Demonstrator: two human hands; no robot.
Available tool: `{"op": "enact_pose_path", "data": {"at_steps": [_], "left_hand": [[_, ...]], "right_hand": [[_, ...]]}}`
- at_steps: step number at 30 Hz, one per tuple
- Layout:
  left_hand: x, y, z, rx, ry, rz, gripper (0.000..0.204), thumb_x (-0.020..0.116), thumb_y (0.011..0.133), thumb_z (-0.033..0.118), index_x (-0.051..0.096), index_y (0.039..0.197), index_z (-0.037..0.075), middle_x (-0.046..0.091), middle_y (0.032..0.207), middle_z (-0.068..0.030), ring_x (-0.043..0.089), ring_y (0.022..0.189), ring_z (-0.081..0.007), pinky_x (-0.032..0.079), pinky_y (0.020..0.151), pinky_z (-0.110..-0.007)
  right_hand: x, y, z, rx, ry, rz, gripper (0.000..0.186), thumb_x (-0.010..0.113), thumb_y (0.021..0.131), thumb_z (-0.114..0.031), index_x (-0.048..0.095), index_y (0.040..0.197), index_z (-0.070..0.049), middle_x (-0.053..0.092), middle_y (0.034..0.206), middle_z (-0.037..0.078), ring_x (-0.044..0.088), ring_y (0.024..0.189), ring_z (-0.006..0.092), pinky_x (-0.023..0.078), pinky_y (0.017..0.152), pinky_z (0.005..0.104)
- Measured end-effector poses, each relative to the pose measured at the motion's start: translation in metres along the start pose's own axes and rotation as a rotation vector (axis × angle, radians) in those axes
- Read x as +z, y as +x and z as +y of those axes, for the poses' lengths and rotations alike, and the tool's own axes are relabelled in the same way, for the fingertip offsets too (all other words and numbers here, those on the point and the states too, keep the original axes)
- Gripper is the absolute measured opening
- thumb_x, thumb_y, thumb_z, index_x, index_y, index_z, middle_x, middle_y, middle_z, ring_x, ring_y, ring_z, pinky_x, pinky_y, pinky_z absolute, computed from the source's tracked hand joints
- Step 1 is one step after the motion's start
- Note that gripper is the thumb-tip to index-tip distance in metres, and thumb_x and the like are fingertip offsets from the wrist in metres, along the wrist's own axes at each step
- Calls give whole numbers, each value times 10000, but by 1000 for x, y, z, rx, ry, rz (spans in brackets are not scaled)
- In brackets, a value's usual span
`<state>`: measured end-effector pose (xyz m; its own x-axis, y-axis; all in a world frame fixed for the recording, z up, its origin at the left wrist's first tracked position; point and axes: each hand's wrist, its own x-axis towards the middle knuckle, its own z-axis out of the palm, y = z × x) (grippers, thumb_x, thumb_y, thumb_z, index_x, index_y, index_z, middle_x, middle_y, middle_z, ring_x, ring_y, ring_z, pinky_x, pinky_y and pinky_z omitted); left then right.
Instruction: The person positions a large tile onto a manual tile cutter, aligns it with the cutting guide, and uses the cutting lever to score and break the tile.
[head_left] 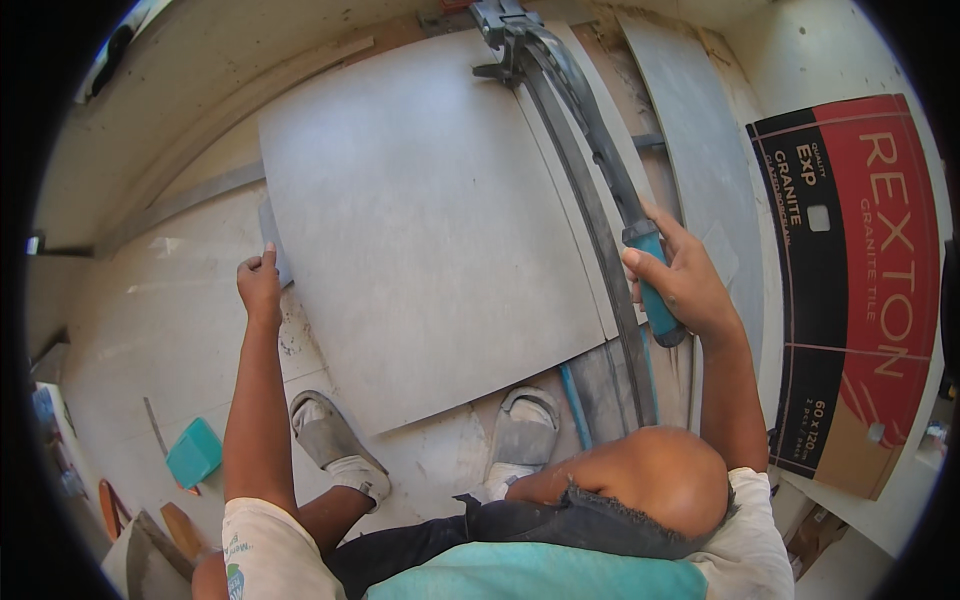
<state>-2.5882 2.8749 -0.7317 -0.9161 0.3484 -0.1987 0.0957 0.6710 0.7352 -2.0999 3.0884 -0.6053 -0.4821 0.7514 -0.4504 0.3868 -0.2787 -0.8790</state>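
Observation:
A large grey tile (420, 230) lies flat on a manual tile cutter, whose dark rail (565, 160) crosses the tile near its right side. A fine line runs along the tile beside the rail. My right hand (690, 275) is closed round the cutter's teal and black handle (655, 290), thumb on top. Left of the tile, my left hand (261, 288) is closed, thumb and fingers together at the edge of a small grey flat piece (274, 235) that shows beside the tile. Whether the fingers grip that piece is hard to see.
A red and black tile carton (850, 280) stands at the right. Between it and the cutter lies a long grey tile (705, 150). My sandalled feet (525, 430) are at the tile's near edge. A teal container (195, 453) sits on the floor at lower left.

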Motion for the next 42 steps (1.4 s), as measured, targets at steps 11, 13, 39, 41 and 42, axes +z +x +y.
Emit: {"op": "enact_pose_path", "data": {"at_steps": [11,13,39,41,42], "left_hand": [[-64,47,119,387,599,-153,569,695,824,382,533,1090,-94,602,1038,-197,575,966,-249,454,843,-345],[-85,52,141,470,725,-221,552,689,829,370,534,1099,-86,608,1036,-203,582,968,-257,455,846,-349],[-109,16,144,533,885,-571,434,712,817,245,533,1039,-83,605,844,-118,568,768,-161,467,683,-295],[-108,20,145,534,885,-586,426,710,820,242,535,1039,-79,605,857,-113,565,781,-157,465,696,-290],[-108,22,145,535,902,-596,424,709,821,241,536,1041,-78,604,861,-111,565,789,-157,464,705,-289]], "right_hand": [[-3,-42,25,35,8,2,638,679,804,-167,422,1352,38,581,781,60,553,595,107,463,546,242],[-3,-47,29,3,5,-5,662,677,817,-175,386,1367,51,557,744,47,556,580,108,469,520,248],[-15,-143,76,94,-19,14,694,674,770,-194,406,1368,35,542,1205,178,557,688,127,487,584,255],[-15,-151,81,98,-15,24,701,678,764,-192,405,1371,30,531,1222,180,558,681,128,487,583,257],[-15,-154,83,101,-13,29,705,679,760,-191,405,1372,28,525,1230,181,559,678,129,487,582,259]]}}
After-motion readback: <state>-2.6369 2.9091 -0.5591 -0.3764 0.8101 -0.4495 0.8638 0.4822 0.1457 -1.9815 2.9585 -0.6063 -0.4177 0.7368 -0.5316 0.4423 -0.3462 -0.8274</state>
